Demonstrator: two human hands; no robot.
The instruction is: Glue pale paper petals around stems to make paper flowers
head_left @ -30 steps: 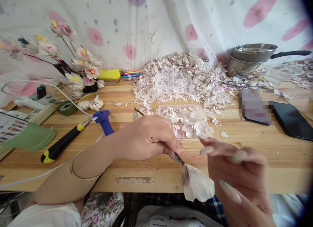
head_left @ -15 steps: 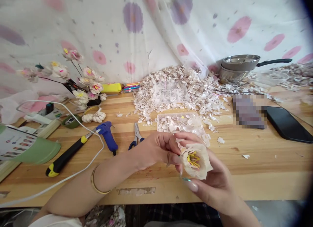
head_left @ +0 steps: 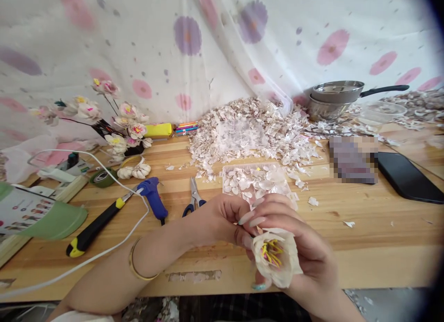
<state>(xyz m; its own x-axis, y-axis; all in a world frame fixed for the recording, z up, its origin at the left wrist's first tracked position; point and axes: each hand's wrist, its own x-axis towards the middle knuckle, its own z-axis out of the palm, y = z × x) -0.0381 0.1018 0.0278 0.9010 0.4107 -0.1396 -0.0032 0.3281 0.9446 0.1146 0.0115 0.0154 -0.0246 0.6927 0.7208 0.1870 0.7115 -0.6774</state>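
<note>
A cream-white handmade flower [head_left: 282, 262] with yellow stamens tipped pink faces up toward me, near the table's front edge. My left hand [head_left: 234, 225] pinches it at the base on its left side; the stem end is hidden by the fingers. Cupped around the flower's right side and back is my right hand [head_left: 305, 248], its fingertips reaching over to my left fingers and its thumb beneath the petals. Just behind the hands lies a clear plastic tray [head_left: 225, 176] of loose pale petals.
Scissors [head_left: 194, 195], a blue glue gun [head_left: 152, 197] with a white cord and a yellow-black cutter [head_left: 93, 229] lie left. Behind are a heap of pale flakes [head_left: 204, 146], finished flowers [head_left: 128, 123] and stacked pans [head_left: 336, 97]. A phone [head_left: 409, 174] lies right.
The flower has moved slightly down toward me and tilted. My right fingers have shifted over to meet my left fingertips, and the right thumb has slid below the petals.
</note>
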